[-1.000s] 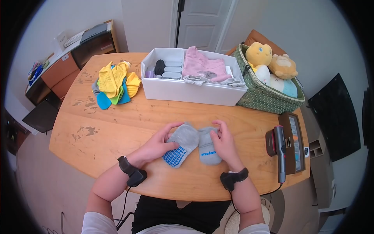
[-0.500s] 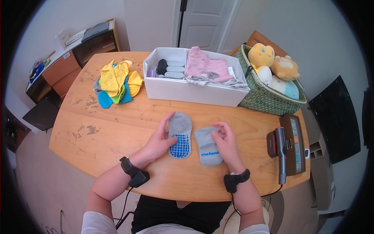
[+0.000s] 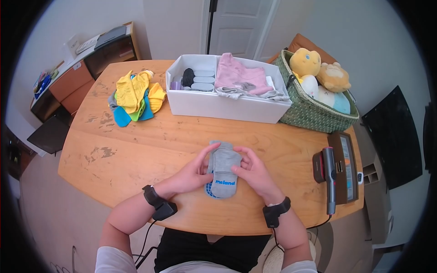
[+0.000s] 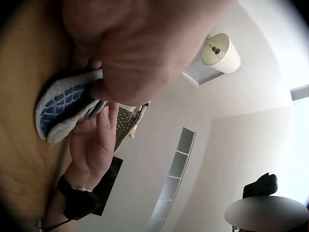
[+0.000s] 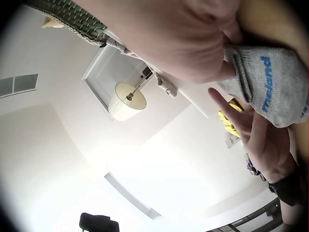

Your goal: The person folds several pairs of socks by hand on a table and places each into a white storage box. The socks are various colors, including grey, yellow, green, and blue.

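Observation:
Two grey socks lie one over the other in front of the person. The upper sock (image 3: 225, 175) shows blue "meland" lettering, large in the right wrist view. Beneath it, the lower sock (image 3: 209, 190) with its blue grid sole peeks out at the left. The left hand (image 3: 192, 174) pinches the lower sock along its left side, thumb near the grid. From the right, the right hand (image 3: 256, 173) pinches the upper sock between thumb and fingers. In the left wrist view the grid sole (image 4: 60, 104) hangs close over the table, with the two layers slightly apart.
A white divided box (image 3: 227, 109) holds rolled socks and a pink garment (image 3: 241, 75). Yellow, blue and green clothes (image 3: 134, 98) are piled at the left. A green basket (image 3: 314, 113) of plush toys stands at the right, behind a corded grey styling tool (image 3: 328, 182) and a brown case (image 3: 349, 173).
A half second ago the socks were side by side and apart. The right hand has moved left with its sock, which now overlaps the other; the grid sole is mostly covered.

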